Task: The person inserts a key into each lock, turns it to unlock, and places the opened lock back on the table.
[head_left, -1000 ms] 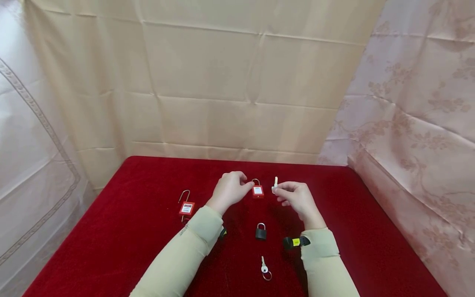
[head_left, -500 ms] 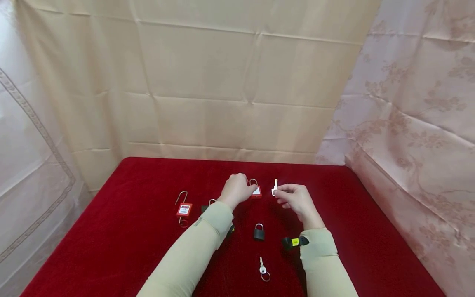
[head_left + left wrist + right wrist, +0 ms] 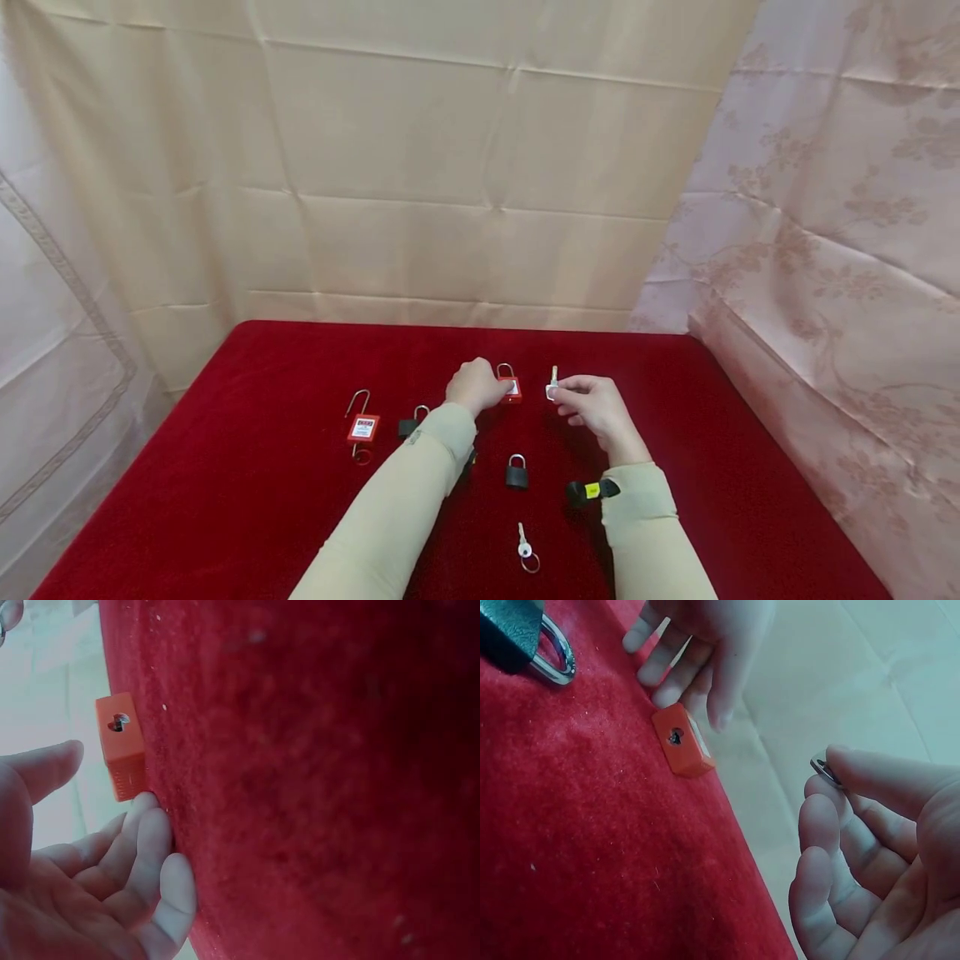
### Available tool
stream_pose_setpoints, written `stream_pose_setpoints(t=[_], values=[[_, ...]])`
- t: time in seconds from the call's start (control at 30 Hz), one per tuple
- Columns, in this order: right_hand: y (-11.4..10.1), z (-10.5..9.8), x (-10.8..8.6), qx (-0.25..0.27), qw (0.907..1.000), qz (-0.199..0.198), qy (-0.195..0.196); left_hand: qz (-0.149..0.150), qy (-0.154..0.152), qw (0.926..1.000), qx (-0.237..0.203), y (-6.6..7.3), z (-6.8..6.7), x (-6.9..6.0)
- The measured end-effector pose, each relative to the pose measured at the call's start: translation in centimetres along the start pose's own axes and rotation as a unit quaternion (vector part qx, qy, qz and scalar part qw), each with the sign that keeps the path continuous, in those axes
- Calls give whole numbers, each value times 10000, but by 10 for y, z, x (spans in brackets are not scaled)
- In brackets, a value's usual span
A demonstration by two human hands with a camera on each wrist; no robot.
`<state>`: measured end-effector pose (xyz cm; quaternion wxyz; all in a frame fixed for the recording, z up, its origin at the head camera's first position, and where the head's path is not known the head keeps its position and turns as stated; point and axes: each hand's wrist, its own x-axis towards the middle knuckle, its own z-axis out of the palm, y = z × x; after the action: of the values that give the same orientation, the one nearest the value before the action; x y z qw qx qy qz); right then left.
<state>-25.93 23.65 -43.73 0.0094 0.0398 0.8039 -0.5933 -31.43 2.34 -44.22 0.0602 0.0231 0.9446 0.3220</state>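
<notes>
A red padlock with a white label lies on the red cloth, its keyhole end toward me. My left hand is at its left side, the thumb over the label in the head view. In the left wrist view that thumb stands apart from the red padlock, while the loosely bent fingers rest on the cloth by its side. My right hand pinches a key between thumb and fingers, blade pointing up, to the right of the padlock. The right wrist view shows only the key's edge.
Left on the cloth lies another red padlock, shackle swung out and a key in it. Beside it is a black padlock, partly behind my left sleeve. A second black padlock and a ringed key lie between my forearms.
My left hand has moved right, bringing its thumb over the red padlock's label. The black padlock on the left has come out from behind the sleeve. My right hand still pinches the key.
</notes>
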Motion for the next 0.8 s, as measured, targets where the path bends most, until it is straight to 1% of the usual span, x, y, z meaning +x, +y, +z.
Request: stream_pose_setpoints(t=[0.1,0.27,0.4,0.53,0.67,0.8], values=[[0,1,-1,-22,10000,-5,-6,-85,-17,9999,55,0,1,2],[2,2,0,-82,10000,1,-22,-198,-145,9996,152,0,3,5],[3,1,0,-145,9999,57,-29,-190,-169,9991,335,1,7,8],[5,0,1,-145,9998,114,1,-177,-146,9989,415,3,10,10],[6,-1,2,-159,9998,138,17,-165,-197,9990,373,5,8,6],[7,-2,1,-180,9997,162,-11,-131,-320,9986,392,9,5,1]])
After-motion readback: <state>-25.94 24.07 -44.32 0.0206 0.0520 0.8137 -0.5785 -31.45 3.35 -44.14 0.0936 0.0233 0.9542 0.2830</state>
